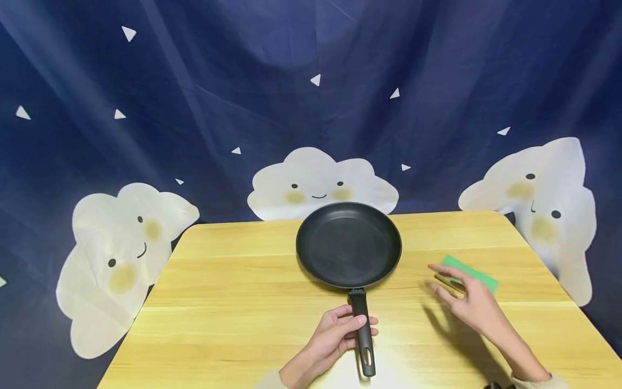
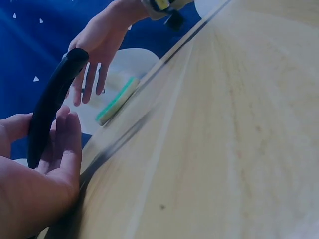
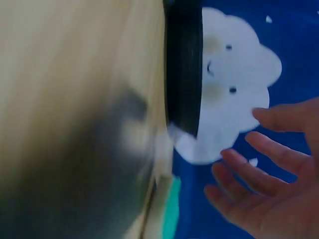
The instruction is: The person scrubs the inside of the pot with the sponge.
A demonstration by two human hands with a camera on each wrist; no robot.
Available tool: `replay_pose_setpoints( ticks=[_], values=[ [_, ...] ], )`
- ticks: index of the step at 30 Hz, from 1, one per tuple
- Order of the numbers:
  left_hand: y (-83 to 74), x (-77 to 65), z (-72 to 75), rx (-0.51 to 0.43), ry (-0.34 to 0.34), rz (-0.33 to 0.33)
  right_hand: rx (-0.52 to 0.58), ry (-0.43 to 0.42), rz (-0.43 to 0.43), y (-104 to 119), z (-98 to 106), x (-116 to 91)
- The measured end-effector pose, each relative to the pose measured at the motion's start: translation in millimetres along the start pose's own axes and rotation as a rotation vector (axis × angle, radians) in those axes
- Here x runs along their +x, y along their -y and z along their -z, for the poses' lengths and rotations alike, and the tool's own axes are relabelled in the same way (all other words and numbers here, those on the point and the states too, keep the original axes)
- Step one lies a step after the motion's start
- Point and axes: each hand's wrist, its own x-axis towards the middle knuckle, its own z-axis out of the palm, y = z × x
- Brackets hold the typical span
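A black frying pan (image 1: 348,246) lies towards the back middle of the table, its handle (image 1: 363,337) pointing to the near side. My left hand (image 1: 335,336) holds that handle, thumb on top and fingers beneath; in the left wrist view the handle (image 2: 47,109) rises between thumb and fingers. Over on the right, my right hand (image 1: 473,302) hovers above the table, fingers spread and holding nothing. Just beyond and partly behind it is a sponge (image 1: 478,277) with a green top and a pale yellowish body, clearest in the left wrist view (image 2: 118,101).
The light wooden table (image 1: 228,324) has rounded far corners. Behind it hangs a dark blue curtain (image 1: 272,108) printed with white clouds and small triangles. A small black object (image 1: 494,386) shows at the right wrist.
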Motion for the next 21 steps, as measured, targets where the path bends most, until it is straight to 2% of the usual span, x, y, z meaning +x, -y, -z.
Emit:
replay_pose_setpoints(
  ticks=[3, 6, 9, 14, 21],
  values=[
    [0.6, 0.1, 0.7, -0.010, 0.010, -0.003, -0.136, -0.034, 0.080, -11.9, 4.5, 9.6],
    [1.2, -0.1, 1.5, -0.028, 0.027, 0.003, -0.238, -0.019, 0.097, -23.1, 9.9, 16.9],
    [2.5, 0.5, 2.0, -0.042, 0.041, 0.007, -0.304, 0.061, 0.053, -32.7, 16.5, 21.6],
    [4.0, 2.6, 2.4, -0.045, 0.049, 0.001, -0.327, 0.209, -0.040, -43.8, 26.3, 27.8],
    [3.8, 2.2, 5.0, -0.029, 0.061, -0.013, -0.349, 0.244, -0.087, -51.9, 27.4, 29.5]
  ],
)
